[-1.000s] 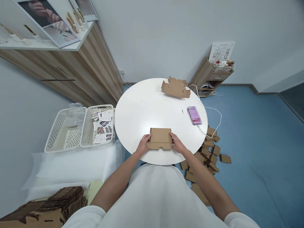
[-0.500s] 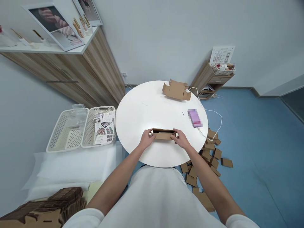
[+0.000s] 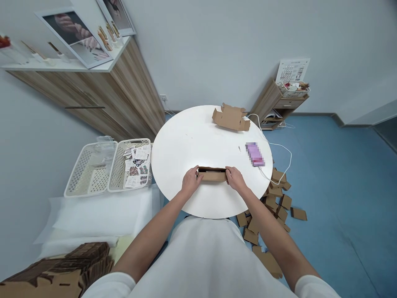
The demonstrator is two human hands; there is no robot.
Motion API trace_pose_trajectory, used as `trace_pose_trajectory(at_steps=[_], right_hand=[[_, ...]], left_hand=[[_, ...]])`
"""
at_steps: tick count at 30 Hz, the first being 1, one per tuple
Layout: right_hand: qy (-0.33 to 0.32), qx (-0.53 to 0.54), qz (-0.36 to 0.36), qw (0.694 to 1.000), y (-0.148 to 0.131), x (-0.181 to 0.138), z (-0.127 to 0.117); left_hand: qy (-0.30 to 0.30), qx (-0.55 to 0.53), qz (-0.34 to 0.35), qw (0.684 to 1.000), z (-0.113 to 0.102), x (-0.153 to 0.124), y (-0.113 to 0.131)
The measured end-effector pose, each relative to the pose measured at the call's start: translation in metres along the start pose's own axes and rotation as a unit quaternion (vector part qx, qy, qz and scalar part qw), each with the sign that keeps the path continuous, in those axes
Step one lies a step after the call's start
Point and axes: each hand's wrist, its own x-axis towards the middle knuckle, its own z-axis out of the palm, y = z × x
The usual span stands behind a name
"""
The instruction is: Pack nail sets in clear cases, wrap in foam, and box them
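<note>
A small brown cardboard box stands near the front of the round white table, with a dark opening along its upper side. My left hand grips its left end, thumb at the front and fingers behind. At the right end my right hand holds the box the same way. What lies inside the box is too dark to make out. Farther back on the table is a partly folded cardboard box blank.
A purple blurred device with a white cable lies on the table's right side. Several finished-looking cardboard boxes are heaped on the floor at right. White baskets stand at left, near stacked cardboard blanks. A wooden cabinet rises behind.
My right-hand fingers have shifted from the front of the box to its right end. The box has barely moved. The camera view has turned slightly to the left.
</note>
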Motion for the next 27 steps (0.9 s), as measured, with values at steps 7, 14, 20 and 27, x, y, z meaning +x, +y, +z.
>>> trace_pose_trajectory(at_steps=[7,14,20,27], right_hand=[[-0.013,0.005,-0.014,1.0,0.0021,0.0,-0.0003],[-0.018,0.019,-0.033,0.999,0.0038,0.0004,-0.0021],[-0.007,0.037,-0.043,0.998,0.0073,0.0036,0.0001],[-0.017,0.014,-0.055,0.998,0.0053,0.0037,-0.0027]], left_hand=[[-0.003,-0.018,-0.026,0.999,-0.0022,-0.0024,-0.0001],[-0.022,0.002,-0.009,1.0,-0.007,-0.0018,0.0039],[-0.025,-0.011,-0.029,0.999,-0.0089,0.0005,0.0027],[-0.032,-0.016,-0.029,0.999,-0.009,0.0028,0.0036]])
